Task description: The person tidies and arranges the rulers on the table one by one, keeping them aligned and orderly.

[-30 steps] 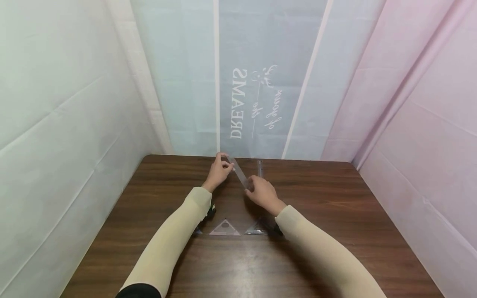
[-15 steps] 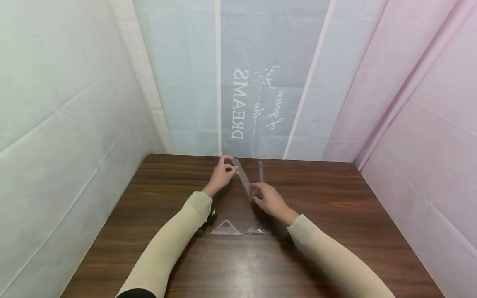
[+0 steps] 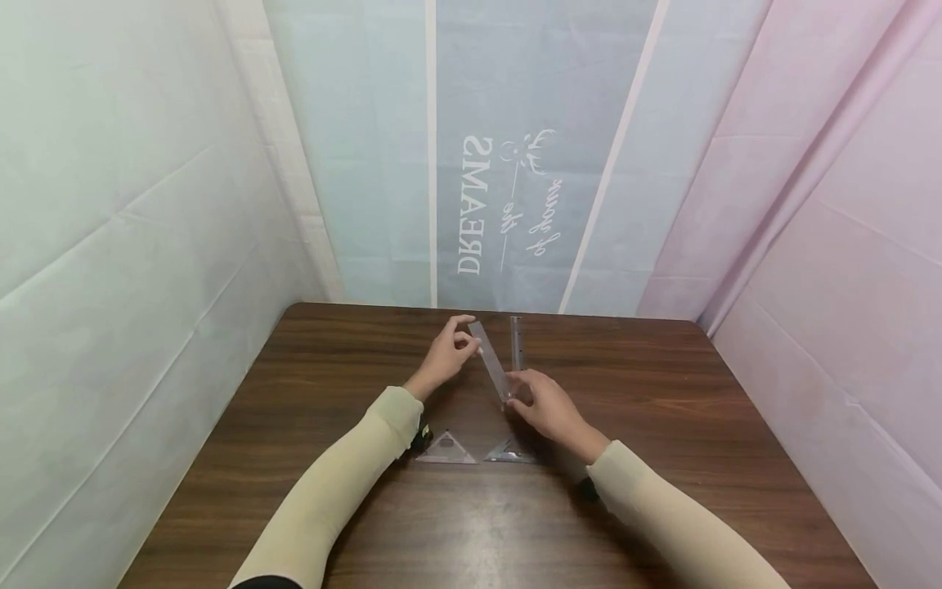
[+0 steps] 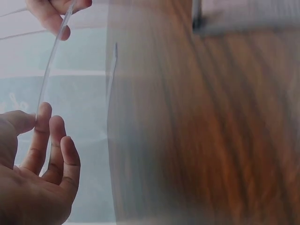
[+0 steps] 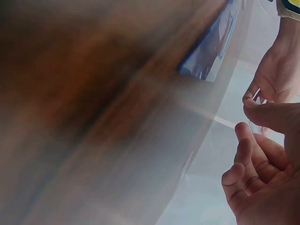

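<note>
A clear ruler (image 3: pixel 491 360) is held slanted above the table, one end in each hand. My left hand (image 3: pixel 446 353) pinches its far end between thumb and index finger, the other fingers apart from it. At the near end, my right hand (image 3: pixel 548 406) pinches it with thumb and fingertips. In the left wrist view the ruler (image 4: pixel 50 61) shows edge-on between the two hands. A second clear ruler (image 3: pixel 517 339) lies on the table just right of the held one, its near end hidden by my right hand.
Two clear set squares, a left one (image 3: pixel 447 448) and a right one (image 3: pixel 508 451), lie on the wooden table (image 3: pixel 471 523) nearer me. In the right wrist view a bluish set square (image 5: pixel 206 54) also lies there. A fabric curtain (image 3: pixel 383 164) rises behind the table's far edge.
Both hands have moved right and nearer with the ruler, which has turned a little steeper. The second ruler and the set squares have stayed put.
</note>
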Motion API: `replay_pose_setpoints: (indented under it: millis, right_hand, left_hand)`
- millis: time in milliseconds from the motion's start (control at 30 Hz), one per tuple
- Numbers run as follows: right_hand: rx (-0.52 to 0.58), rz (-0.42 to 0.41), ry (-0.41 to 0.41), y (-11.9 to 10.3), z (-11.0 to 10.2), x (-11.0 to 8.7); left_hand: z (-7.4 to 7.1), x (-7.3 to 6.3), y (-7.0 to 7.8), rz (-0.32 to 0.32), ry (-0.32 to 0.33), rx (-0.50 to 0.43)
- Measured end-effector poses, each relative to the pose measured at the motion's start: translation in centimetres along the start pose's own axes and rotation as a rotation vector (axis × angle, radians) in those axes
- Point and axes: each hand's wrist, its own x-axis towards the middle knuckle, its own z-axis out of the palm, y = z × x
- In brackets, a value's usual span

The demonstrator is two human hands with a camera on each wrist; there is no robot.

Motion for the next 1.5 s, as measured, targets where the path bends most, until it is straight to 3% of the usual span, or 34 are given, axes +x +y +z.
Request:
replay_pose_setpoints:
  millis: [167, 333, 533, 833, 1233, 1500]
  right_hand:
    - [0.012, -0.004, -0.010, 0.5, -0.4, -0.8]
    - [0.022, -0.017, -0.006, 0.8, -0.8, -1.4]
    - [0.036, 0.004, -0.025, 1.0, -1.3, -1.8]
    - [0.065, 0.024, -0.011, 1.3, -1.1, -2.7]
    - [0.091, -0.029, 0.023, 1.6, -0.5, -4.2]
    - [0.067, -0.010, 0.027, 1.5, -0.4, -5.6]
  left_hand:
    - [0.8, -0.1, 0.4, 0.040, -0.020, 0.012]
    - [1.2, -0.1, 0.5, 0.035, -0.046, 0.034]
    - [1.2, -0.1, 0.5, 0.022, -0.120, 0.069]
    - [0.8, -0.4, 0.3, 0.075, -0.257, 0.069]
    - [1.7, -0.8, 0.1, 0.118, -0.296, 0.092]
    - [2.3, -1.0, 0.2, 0.147, -0.324, 0.119]
